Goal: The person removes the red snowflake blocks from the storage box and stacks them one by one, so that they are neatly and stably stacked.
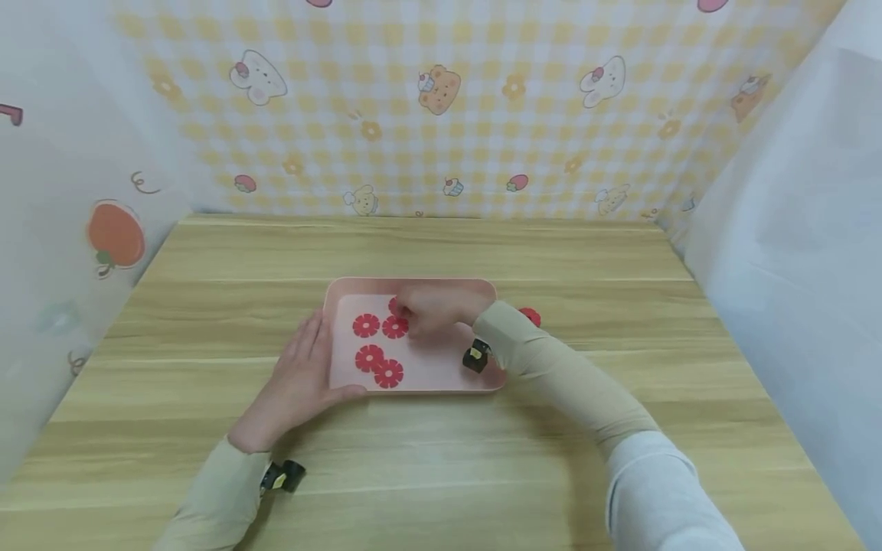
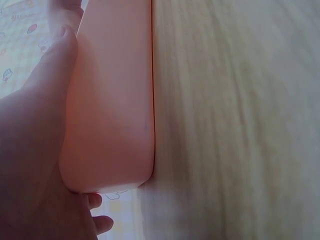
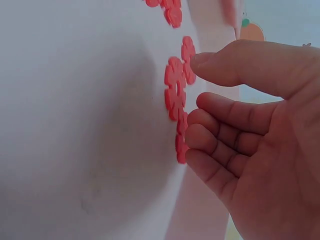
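A shallow pink tray (image 1: 441, 375) lies on the table with several flat, red, flower-shaped plastic pieces (image 1: 366, 325) in its left half. My left hand (image 1: 306, 375) rests against the tray's left corner, its fingers along the left side and its thumb at the front rim. In the left wrist view the tray wall (image 2: 110, 100) stands beside the palm. Over the tray, my right hand (image 1: 434, 310) is at the pieces near the back. The right wrist view shows its loosely bent fingers (image 3: 200, 137) and thumb apart, nothing between them, with red discs (image 3: 175, 87) just beyond the fingertips.
Another red piece (image 1: 530, 315) lies on the wooden table (image 1: 441, 474) right of the tray, partly covered by the right sleeve (image 1: 551, 367). A yellow checked cloth (image 1: 386, 99) hangs behind the table, and pale sheets (image 1: 792, 191) flank both sides.
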Demonstrator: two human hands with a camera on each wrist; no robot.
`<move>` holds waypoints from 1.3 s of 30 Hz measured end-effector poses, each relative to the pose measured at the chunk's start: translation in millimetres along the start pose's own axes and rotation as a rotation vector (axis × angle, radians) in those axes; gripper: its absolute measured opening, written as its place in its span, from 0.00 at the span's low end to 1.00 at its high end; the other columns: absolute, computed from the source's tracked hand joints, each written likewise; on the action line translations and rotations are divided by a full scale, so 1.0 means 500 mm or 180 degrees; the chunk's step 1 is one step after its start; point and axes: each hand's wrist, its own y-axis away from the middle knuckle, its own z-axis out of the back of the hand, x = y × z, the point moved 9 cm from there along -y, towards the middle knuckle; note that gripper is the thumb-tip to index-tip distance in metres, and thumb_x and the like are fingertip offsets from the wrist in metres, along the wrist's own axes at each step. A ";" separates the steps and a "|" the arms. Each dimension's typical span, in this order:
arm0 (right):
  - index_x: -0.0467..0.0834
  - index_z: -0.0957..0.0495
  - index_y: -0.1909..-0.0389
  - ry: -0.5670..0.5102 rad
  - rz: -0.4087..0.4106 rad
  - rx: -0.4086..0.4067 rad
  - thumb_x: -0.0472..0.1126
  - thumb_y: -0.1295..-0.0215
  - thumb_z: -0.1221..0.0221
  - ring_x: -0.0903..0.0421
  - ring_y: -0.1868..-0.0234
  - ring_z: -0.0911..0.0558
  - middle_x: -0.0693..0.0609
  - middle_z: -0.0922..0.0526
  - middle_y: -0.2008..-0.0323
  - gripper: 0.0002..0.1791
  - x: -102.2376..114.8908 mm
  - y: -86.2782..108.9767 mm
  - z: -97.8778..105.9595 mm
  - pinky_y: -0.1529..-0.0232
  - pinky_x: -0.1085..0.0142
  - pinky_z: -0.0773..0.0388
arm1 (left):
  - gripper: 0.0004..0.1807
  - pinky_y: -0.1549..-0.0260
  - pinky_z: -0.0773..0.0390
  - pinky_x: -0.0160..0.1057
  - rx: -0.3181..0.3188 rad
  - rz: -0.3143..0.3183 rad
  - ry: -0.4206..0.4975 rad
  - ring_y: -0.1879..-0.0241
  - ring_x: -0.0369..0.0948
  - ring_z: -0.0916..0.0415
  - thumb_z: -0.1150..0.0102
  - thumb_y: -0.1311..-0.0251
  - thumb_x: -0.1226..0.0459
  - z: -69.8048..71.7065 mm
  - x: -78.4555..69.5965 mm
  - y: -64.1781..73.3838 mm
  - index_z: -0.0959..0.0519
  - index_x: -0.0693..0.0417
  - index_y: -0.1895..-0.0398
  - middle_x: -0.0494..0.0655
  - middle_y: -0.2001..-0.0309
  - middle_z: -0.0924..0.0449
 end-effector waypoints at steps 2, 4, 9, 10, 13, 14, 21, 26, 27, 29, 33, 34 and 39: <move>0.50 0.23 0.64 -0.0063 -0.0017 0.0062 0.38 0.45 0.38 0.58 0.69 0.24 0.56 0.24 0.72 0.08 0.002 -0.001 -0.006 0.65 0.68 0.26 | 0.68 0.33 0.50 0.66 0.0000 -0.0013 -0.0006 0.28 0.62 0.60 0.30 0.58 0.39 -0.002 -0.001 -0.001 0.59 0.68 0.26 0.66 0.26 0.61; 0.50 0.22 0.63 -0.0043 -0.0016 0.0119 0.38 0.45 0.37 0.58 0.68 0.24 0.56 0.23 0.71 0.09 0.003 0.000 -0.012 0.64 0.69 0.25 | 0.68 0.33 0.50 0.66 0.0001 -0.0027 -0.0010 0.28 0.62 0.60 0.30 0.58 0.39 -0.004 -0.001 -0.003 0.59 0.68 0.26 0.66 0.26 0.61; 0.51 0.21 0.61 0.0049 0.0007 0.0234 0.37 0.45 0.37 0.58 0.67 0.23 0.56 0.22 0.69 0.11 0.005 0.003 -0.020 0.64 0.69 0.24 | 0.68 0.34 0.49 0.67 0.0023 -0.0006 -0.0011 0.28 0.62 0.59 0.30 0.58 0.40 -0.004 0.003 -0.004 0.60 0.68 0.26 0.66 0.26 0.60; 0.52 0.21 0.61 0.0065 0.0012 0.0225 0.37 0.45 0.37 0.58 0.66 0.23 0.57 0.22 0.68 0.11 0.005 0.003 -0.019 0.64 0.69 0.24 | 0.68 0.34 0.49 0.67 0.0023 -0.0001 -0.0014 0.28 0.62 0.59 0.29 0.58 0.41 -0.003 0.003 -0.005 0.59 0.68 0.27 0.66 0.26 0.60; 0.52 0.22 0.62 0.0042 -0.0011 0.0128 0.38 0.45 0.36 0.58 0.65 0.24 0.57 0.22 0.68 0.11 0.003 0.001 -0.012 0.62 0.69 0.25 | 0.68 0.34 0.49 0.67 0.0016 -0.0002 -0.0032 0.28 0.63 0.59 0.29 0.58 0.42 0.000 0.004 -0.005 0.59 0.69 0.27 0.67 0.26 0.60; 0.52 0.22 0.62 0.0012 -0.0022 0.0087 0.38 0.45 0.36 0.58 0.65 0.24 0.57 0.23 0.68 0.10 0.003 0.000 -0.010 0.62 0.69 0.25 | 0.68 0.34 0.50 0.67 0.0016 -0.0006 -0.0036 0.28 0.63 0.59 0.29 0.58 0.42 0.001 0.004 -0.005 0.59 0.69 0.27 0.67 0.26 0.60; 0.47 0.26 0.55 -0.0142 -0.0070 -0.0038 0.42 0.45 0.33 0.59 0.63 0.25 0.55 0.24 0.64 0.17 0.002 -0.011 -0.016 0.57 0.72 0.25 | 0.68 0.33 0.51 0.66 0.0035 -0.0011 -0.0051 0.28 0.62 0.60 0.30 0.58 0.40 -0.004 0.006 -0.006 0.60 0.68 0.27 0.66 0.26 0.61; 0.47 0.28 0.51 -0.0047 -0.0099 -0.0106 0.44 0.46 0.32 0.60 0.60 0.26 0.56 0.26 0.60 0.23 0.005 -0.014 -0.025 0.55 0.74 0.25 | 0.68 0.33 0.51 0.66 0.0052 0.0002 -0.0055 0.27 0.62 0.61 0.30 0.58 0.39 -0.006 0.008 -0.005 0.60 0.67 0.26 0.65 0.25 0.62; 0.46 0.28 0.51 -0.0024 -0.0092 -0.0122 0.44 0.45 0.32 0.60 0.60 0.26 0.56 0.26 0.60 0.22 0.007 -0.014 -0.026 0.55 0.74 0.25 | 0.68 0.33 0.51 0.65 0.0055 0.0004 -0.0059 0.27 0.61 0.61 0.31 0.58 0.39 -0.006 0.008 -0.005 0.61 0.67 0.26 0.65 0.25 0.62; 0.47 0.27 0.53 0.0010 -0.0085 -0.0159 0.45 0.45 0.32 0.60 0.60 0.26 0.56 0.26 0.61 0.21 0.009 -0.016 -0.026 0.57 0.74 0.25 | 0.68 0.33 0.51 0.65 0.0065 0.0013 -0.0050 0.27 0.61 0.61 0.31 0.58 0.39 -0.006 0.008 -0.005 0.61 0.67 0.26 0.65 0.25 0.62; 0.47 0.27 0.55 -0.0006 -0.0093 -0.0181 0.44 0.45 0.32 0.60 0.62 0.26 0.55 0.26 0.63 0.18 0.010 -0.019 -0.029 0.59 0.74 0.25 | 0.68 0.32 0.52 0.65 0.0076 0.0017 -0.0031 0.27 0.61 0.62 0.31 0.58 0.39 -0.007 0.008 -0.006 0.61 0.67 0.26 0.65 0.25 0.62; 0.47 0.27 0.56 -0.0035 -0.0102 -0.0182 0.44 0.45 0.32 0.60 0.62 0.26 0.55 0.26 0.63 0.19 0.009 -0.020 -0.030 0.59 0.74 0.25 | 0.68 0.32 0.52 0.65 0.0079 0.0019 -0.0028 0.27 0.61 0.62 0.31 0.58 0.39 -0.007 0.008 -0.006 0.61 0.67 0.26 0.65 0.25 0.62; 0.49 0.29 0.55 -0.0048 -0.0125 -0.0219 0.45 0.48 0.31 0.61 0.62 0.25 0.57 0.26 0.63 0.21 0.005 -0.022 -0.038 0.59 0.75 0.24 | 0.68 0.32 0.52 0.65 0.0070 0.0019 -0.0020 0.27 0.61 0.61 0.30 0.58 0.40 -0.010 0.009 -0.006 0.61 0.66 0.26 0.65 0.25 0.61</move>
